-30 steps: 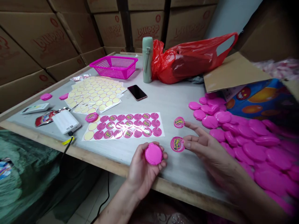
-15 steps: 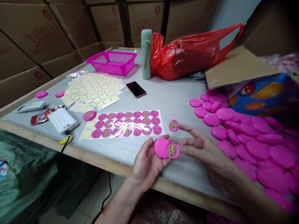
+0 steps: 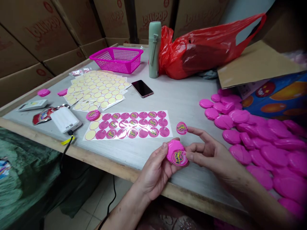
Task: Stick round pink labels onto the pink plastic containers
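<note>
My left hand [image 3: 157,169] holds a round pink plastic case [image 3: 173,147] near the table's front edge. Between the thumb and a finger of my right hand [image 3: 208,153] is a round printed sticker [image 3: 179,157], lying over the lower right of the case's face. A second round sticker [image 3: 181,128] clings to the tip of my right index finger. Left of my hands lies a sheet of round pink stickers [image 3: 129,124], with bare yellow circles at its left end. One case with a printed face [image 3: 93,115] rests on that end.
A pile of pink cases [image 3: 261,137] covers the right side beside an open carton [image 3: 259,65]. Farther back stand a pink basket [image 3: 117,65], a green flask [image 3: 154,49] and a red bag [image 3: 199,54]. A phone [image 3: 142,88] and white power bank [image 3: 66,119] lie left.
The sticker in my right hand has moved left relative to the case and now overlaps more of its face. The camera view has shifted slightly.
</note>
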The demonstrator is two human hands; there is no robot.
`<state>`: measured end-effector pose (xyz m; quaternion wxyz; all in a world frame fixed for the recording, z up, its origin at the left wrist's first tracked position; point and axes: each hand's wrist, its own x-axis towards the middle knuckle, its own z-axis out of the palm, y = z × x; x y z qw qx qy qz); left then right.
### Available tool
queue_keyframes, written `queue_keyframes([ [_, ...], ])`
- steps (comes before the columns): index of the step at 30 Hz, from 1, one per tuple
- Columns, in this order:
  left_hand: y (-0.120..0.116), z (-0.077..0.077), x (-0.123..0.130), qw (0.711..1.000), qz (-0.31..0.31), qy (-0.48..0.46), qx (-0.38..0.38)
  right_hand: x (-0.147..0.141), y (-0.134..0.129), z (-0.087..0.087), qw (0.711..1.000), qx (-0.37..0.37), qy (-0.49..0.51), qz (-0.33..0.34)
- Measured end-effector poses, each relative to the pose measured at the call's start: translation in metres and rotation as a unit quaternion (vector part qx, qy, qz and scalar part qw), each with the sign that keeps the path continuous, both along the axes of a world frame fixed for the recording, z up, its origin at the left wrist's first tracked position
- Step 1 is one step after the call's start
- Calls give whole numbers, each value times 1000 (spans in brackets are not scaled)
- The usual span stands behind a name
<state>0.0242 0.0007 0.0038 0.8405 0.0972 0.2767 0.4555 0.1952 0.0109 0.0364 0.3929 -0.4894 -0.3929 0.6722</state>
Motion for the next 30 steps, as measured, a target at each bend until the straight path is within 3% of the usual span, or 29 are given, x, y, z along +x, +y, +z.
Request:
queue_keyframes([
  [10, -2, 1, 1, 1000, -13, 23, 14, 1, 0, 1, 999, 16, -27, -10],
  [16, -7, 4, -5, 996, -20, 37, 84, 4, -4, 4, 995, 63, -75, 19],
  [20, -10, 3, -11, 983, -11, 114, 145, 13, -9, 9, 994, 70, -59, 65],
  [24, -10, 0, -12, 939, 28, 218, 264, 19, -12, 18, 996, 42, -38, 69],
  [30, -17, -5, 0, 831, 124, 406, 361, 21, -10, 20, 997, 41, -38, 59],
])
